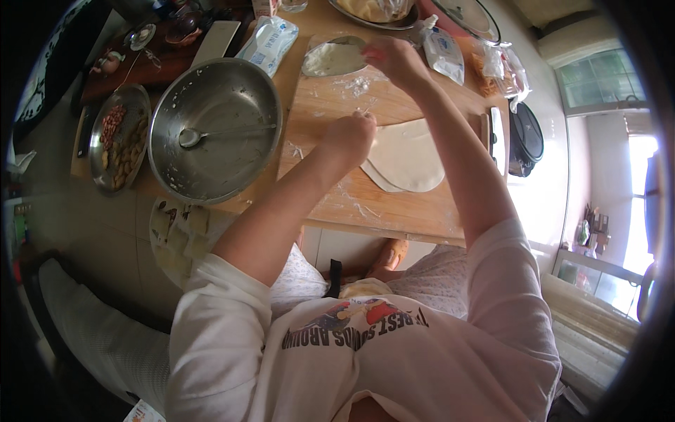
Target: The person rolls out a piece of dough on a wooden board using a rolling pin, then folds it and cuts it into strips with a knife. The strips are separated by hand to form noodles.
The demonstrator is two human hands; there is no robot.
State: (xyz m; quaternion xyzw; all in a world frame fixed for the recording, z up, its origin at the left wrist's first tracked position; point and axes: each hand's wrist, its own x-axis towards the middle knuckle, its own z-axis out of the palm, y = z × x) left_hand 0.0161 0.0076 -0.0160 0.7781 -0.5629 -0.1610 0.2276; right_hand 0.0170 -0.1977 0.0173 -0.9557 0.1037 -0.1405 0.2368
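A thin sheet of rolled dough (pixel 408 158), folded over on itself, lies on a floured wooden board (pixel 316 158). My left hand (pixel 350 134) is closed at the sheet's upper left edge; its fingertips are partly hidden, so whether it pinches the dough is unclear. Farther back, my right hand (pixel 395 60) hangs by the right rim of a metal dish of flour (pixel 335 57), fingers bent and blurred. Loose flour (pixel 358 86) is scattered on the board between the dish and the dough.
Left of the board stands a large steel bowl (pixel 216 163) with a spoon (pixel 191 137) inside. Beyond it is a metal plate of peanuts (pixel 126 150). A wipes packet (pixel 269 45), a white spouted pouch (pixel 444 53) and a knife (pixel 497 137) lie around the board.
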